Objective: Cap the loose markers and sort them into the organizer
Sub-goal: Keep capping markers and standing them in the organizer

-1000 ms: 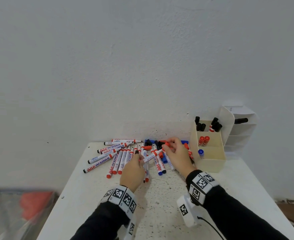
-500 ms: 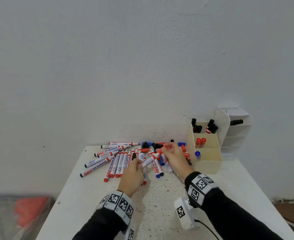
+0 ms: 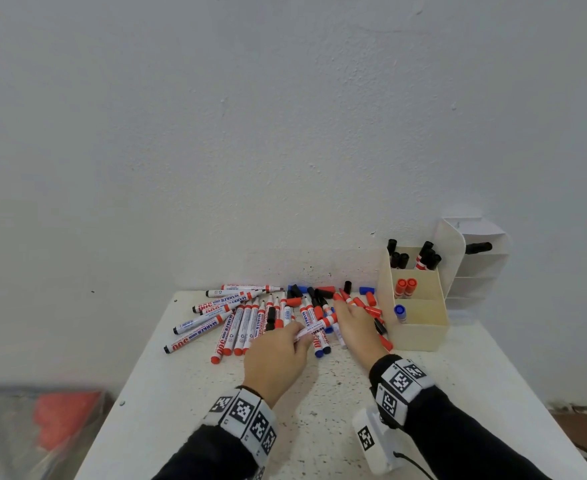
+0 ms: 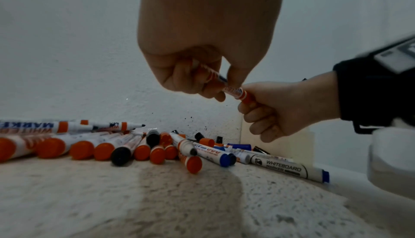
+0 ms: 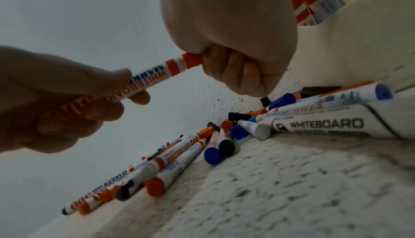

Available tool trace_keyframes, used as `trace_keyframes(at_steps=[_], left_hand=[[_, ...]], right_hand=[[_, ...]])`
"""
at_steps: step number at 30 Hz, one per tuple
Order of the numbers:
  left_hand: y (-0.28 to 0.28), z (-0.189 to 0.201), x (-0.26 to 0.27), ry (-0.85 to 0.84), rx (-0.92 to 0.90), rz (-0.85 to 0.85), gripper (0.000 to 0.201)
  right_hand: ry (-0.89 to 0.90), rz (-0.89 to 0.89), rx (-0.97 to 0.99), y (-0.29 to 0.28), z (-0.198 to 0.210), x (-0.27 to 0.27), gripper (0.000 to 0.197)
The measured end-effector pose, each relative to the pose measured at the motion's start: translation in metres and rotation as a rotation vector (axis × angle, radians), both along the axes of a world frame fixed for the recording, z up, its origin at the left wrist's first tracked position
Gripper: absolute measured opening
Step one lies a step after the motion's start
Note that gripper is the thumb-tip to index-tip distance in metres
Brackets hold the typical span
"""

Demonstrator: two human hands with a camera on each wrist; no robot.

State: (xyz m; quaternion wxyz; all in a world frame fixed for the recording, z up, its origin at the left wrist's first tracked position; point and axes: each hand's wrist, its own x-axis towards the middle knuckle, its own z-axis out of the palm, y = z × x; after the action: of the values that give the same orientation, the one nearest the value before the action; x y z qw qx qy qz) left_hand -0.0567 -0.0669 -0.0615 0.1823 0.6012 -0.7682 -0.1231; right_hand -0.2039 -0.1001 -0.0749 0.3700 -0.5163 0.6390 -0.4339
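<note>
A: How far along are you?

B: Early. Your left hand (image 3: 278,358) grips the barrel of a red marker (image 5: 143,80), and your right hand (image 3: 356,327) curls round its cap end; from here I can't tell whether the cap is fully seated. The organizer (image 3: 420,332) at two o'clock holds several black markers, two red and one blue. The pile (image 3: 250,320) at twelve o'clock is most of the job, with loose caps (image 3: 366,290) by the wall.

A: Room to move?

B: The table (image 3: 319,403) is bare toward six o'clock. The wall closes off twelve, and the organizer sits just beside your right hand.
</note>
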Motion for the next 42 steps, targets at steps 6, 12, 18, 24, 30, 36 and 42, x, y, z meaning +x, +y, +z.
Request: trace_keyframes(at_steps=[6, 12, 18, 24, 30, 36, 42], left_hand=[[-0.004, 0.014, 0.004, 0.413, 0.445, -0.102, 0.034], [-0.013, 0.017, 0.002, 0.58, 0.613, -0.088, 0.036], [-0.029, 0.004, 0.005, 0.332, 0.269, -0.051, 0.036], [-0.036, -0.007, 0.021, -0.45, 0.072, -0.19, 0.047], [-0.036, -0.015, 0.018, -0.562, 0.001, -0.269, 0.038], [-0.039, -0.019, 0.018, -0.495, -0.073, -0.306, 0.034], [-0.042, -0.018, 0.012, -0.357, -0.256, -0.304, 0.032]], right_hand=[[-0.029, 0.026, -0.085, 0.006, 0.01, 0.004, 0.039], [0.039, 0.063, -0.196, 0.005, 0.021, 0.002, 0.037], [0.091, -0.043, -0.512, 0.009, 0.069, -0.012, 0.013], [0.301, -0.324, -0.806, 0.009, 0.106, -0.062, 0.018], [0.323, -0.465, -0.734, 0.003, 0.1, -0.109, 0.022], [0.39, -0.377, -0.608, 0.003, 0.088, -0.113, 0.023], [0.568, -0.217, -0.364, -0.003, 0.052, -0.113, 0.016]])
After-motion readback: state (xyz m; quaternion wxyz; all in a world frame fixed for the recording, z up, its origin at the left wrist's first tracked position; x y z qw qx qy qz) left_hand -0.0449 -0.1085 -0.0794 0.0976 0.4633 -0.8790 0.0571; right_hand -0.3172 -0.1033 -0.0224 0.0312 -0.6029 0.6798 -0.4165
